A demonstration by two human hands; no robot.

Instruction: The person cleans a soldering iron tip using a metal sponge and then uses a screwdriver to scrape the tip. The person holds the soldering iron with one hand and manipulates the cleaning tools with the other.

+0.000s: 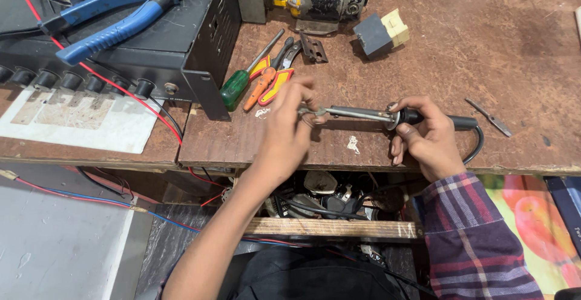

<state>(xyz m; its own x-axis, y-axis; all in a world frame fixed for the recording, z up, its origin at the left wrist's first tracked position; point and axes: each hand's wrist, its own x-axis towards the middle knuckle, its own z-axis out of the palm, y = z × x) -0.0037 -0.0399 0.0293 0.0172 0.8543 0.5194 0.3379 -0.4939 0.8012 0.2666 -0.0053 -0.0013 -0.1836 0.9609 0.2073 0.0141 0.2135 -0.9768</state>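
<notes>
Near the front edge of the scuffed brown wooden bench (423, 46), the right hand (426, 140) grips a soldering iron's (387, 116) black handle. The left hand (290, 130) pinches its thin metal tip; the fingers hide the tip's end.

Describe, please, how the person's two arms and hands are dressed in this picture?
The left hand is bare, and the left forearm is bare too, with no sleeve in view. The right hand is also bare, but the right arm wears a long plaid sleeve in purple, red and white checks reaching the wrist. No gloves, rings or watch show.
</notes>
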